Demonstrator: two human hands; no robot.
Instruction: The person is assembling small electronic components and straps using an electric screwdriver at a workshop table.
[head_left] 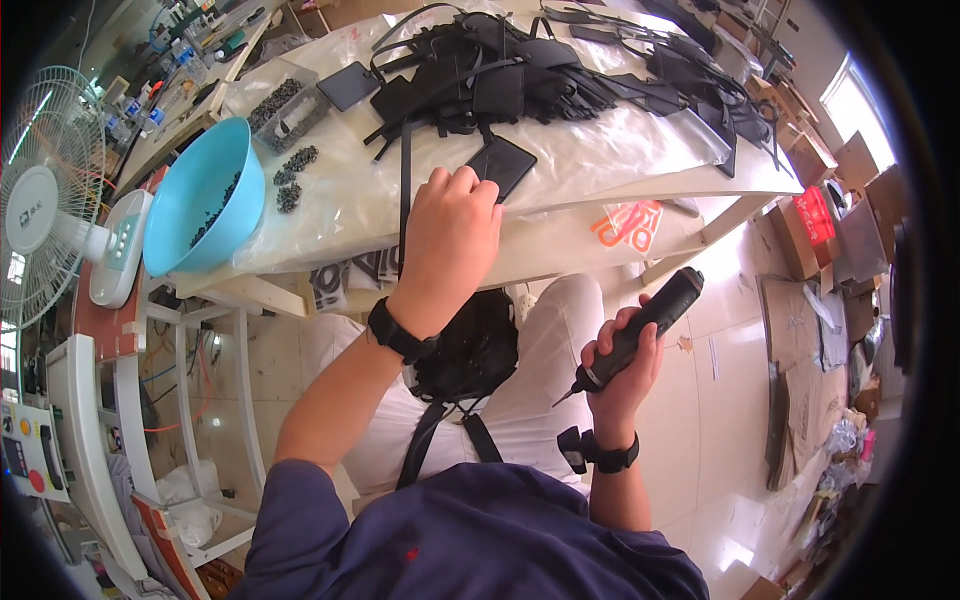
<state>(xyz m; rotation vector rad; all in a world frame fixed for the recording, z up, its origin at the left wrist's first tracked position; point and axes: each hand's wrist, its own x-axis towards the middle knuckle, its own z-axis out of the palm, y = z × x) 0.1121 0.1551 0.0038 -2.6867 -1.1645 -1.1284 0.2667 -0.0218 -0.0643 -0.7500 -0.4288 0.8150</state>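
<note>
My left hand (455, 235) is closed at the near edge of the table, knuckles up, on a flat black rectangular case (508, 165); the fingertips are hidden beneath the hand. A narrow black strap (405, 185) runs down beside it over the edge. In my right hand (630, 365), out over the floor to the right of my knee, is a black electric screwdriver (650, 325). Its thin bit points down and left. Beyond the left hand lies a heaped pile of black straps and flat cases (490, 75).
A blue bowl (215, 200) with small black pieces stands at the table's left, near a clear bin (285, 110) of similar pieces. Small black clusters (295, 175) lie on the plastic sheet (350, 165). A fan (40, 205) is far left; cardboard boxes (800, 235) line the right.
</note>
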